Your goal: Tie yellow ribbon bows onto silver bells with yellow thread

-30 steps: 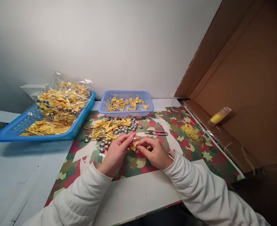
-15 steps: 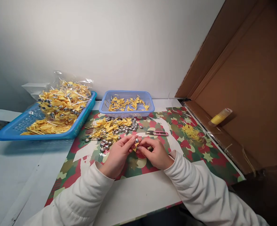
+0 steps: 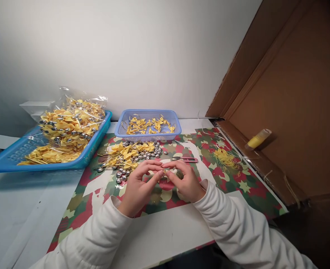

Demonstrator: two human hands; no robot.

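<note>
Over the camouflage-patterned sheet, my left hand (image 3: 143, 186) and my right hand (image 3: 185, 183) meet at the fingertips. Both pinch a small yellow ribbon bow (image 3: 165, 172), mostly covered by the fingers; its silver bell is hidden now. Just beyond my left hand lies a pile of yellow ribbon bows (image 3: 125, 152) with thin cords. Loose silver bells (image 3: 122, 174) are scattered around that pile. Pink-handled thread snips (image 3: 188, 160) rest behind my right hand.
A blue basket (image 3: 78, 164) at left holds a clear bag of yellow bows with bells. Behind the pile stands a smaller blue basket (image 3: 148, 137) with several bows. Yellow thread scraps (image 3: 226, 157) lie at right, near a cardboard wall (image 3: 288, 112) and a yellow thread spool (image 3: 259, 139).
The fingers of both hands have closed in over the bow, and the bell that showed between them is now out of sight. The whole view has shifted slightly.
</note>
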